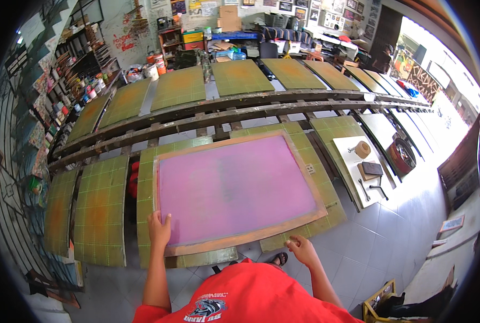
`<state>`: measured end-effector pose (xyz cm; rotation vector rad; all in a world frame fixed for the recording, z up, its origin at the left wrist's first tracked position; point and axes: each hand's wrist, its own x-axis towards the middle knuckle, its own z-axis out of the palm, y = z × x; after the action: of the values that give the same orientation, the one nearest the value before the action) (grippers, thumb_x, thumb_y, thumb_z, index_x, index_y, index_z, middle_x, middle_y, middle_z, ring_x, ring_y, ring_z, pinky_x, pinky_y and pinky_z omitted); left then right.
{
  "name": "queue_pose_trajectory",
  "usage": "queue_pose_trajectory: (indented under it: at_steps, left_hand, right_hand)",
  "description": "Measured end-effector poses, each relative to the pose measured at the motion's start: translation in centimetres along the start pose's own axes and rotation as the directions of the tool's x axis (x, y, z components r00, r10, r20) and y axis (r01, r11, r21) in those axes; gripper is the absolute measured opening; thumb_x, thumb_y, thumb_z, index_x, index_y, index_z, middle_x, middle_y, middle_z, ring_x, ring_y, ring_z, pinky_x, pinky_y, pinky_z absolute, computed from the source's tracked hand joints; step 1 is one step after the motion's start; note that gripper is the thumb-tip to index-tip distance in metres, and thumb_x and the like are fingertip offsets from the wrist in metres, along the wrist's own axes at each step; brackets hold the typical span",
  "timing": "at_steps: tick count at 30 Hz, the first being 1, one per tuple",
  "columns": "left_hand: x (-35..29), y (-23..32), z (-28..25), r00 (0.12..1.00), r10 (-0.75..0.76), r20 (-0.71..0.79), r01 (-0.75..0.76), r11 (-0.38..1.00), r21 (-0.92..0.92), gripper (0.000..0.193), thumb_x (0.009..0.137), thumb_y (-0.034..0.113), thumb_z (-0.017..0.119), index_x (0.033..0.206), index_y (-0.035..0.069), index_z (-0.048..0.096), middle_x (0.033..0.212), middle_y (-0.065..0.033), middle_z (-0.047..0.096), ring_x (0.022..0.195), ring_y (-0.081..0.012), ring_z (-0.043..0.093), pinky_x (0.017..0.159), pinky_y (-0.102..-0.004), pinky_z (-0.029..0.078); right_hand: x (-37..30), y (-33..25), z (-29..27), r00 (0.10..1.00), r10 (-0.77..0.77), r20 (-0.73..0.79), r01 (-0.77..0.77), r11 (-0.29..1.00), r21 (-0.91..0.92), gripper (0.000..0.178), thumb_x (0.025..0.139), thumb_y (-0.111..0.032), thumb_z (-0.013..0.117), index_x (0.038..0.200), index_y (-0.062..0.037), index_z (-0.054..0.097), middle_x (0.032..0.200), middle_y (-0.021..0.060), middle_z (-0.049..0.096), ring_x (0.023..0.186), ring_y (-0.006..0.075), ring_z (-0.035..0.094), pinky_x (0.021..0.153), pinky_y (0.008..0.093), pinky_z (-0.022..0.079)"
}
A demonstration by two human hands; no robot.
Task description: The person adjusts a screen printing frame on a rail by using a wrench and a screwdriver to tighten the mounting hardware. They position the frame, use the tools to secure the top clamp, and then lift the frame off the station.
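A large wooden screen-printing frame (pixel 245 233) with pink mesh (pixel 234 183) lies across two green gridded boards. A dark, blurry patch shows at the middle of the mesh. My left hand (pixel 159 230) grips the frame's left side near its near-left corner, thumb over the mesh side. Just off the frame's near edge, toward its right corner, my right hand (pixel 301 250) hovers with loosely curled fingers and nothing visible in it. Under the frame, one green board (pixel 326 188) sticks out on the right and the other (pixel 145 215) on the left.
To the right, a white board (pixel 353 161) carries a tape roll (pixel 362 149), a dark block (pixel 372 168) and wrenches (pixel 364 189). A round red tin (pixel 401 155) stands beyond it. Dark rails (pixel 224 110) run behind, with more green boards (pixel 240 75). Tiled floor (pixel 369 237) shows at right.
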<state>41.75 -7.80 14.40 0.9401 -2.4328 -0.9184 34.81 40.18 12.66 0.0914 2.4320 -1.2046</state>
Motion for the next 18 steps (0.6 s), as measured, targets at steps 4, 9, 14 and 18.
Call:
queue_pose_trajectory:
  at_steps: [4,9,14,18]
  left_hand:
    - [-3.4,13.4,-2.1,0.91,0.408,0.078,-0.254,0.696,-0.672,0.034,0.092,0.026,0.066,0.114,0.001,0.058,0.114,-0.0196,0.063,0.106,-0.0318,0.063,0.095,-0.0416,0.048]
    - [-9.5,32.0,-6.1,0.151,0.949,-0.275,-0.814,-0.038,-0.579,0.02,0.089,0.017,0.064,0.105,0.005,0.063,0.099,-0.0088,0.07,0.087,-0.0277,0.068,0.08,-0.0391,0.056]
    - [-14.1,42.6,-4.8,-0.269,0.936,-0.227,-0.515,-0.339,-0.788,0.032,0.09,0.019,0.065,0.121,0.016,0.064,0.11,-0.0117,0.067,0.105,-0.0297,0.062,0.095,-0.0471,0.046]
    - [-18.3,50.2,2.2,-0.474,0.852,-0.22,-0.22,-0.357,-0.908,0.05,0.09,0.028,0.067,0.137,0.02,0.053,0.138,-0.0143,0.047,0.129,-0.0343,0.039,0.109,-0.051,0.028]
  right_hand:
    - [-3.0,0.2,-1.5,0.998,-0.041,0.048,0.043,0.998,-0.042,0.05,0.09,-0.031,0.069,0.128,0.0009,0.06,0.097,0.0179,0.073,0.089,0.0268,0.072,0.08,0.037,0.055]
    - [-3.4,3.9,-2.4,0.985,-0.103,0.136,0.106,0.994,-0.017,0.049,0.092,-0.031,0.069,0.13,-0.0004,0.058,0.102,0.0133,0.073,0.094,0.026,0.07,0.082,0.0362,0.053]
    - [-3.6,6.4,-5.7,0.97,-0.124,0.208,0.114,0.992,0.059,0.051,0.095,-0.029,0.065,0.135,-0.0001,0.053,0.108,0.0162,0.072,0.1,0.0266,0.069,0.089,0.0369,0.053]
    - [-5.0,12.3,-10.5,0.989,0.041,0.142,-0.072,0.973,0.218,0.053,0.094,-0.03,0.064,0.136,0.0003,0.053,0.11,0.019,0.071,0.104,0.0309,0.069,0.089,0.0383,0.053]
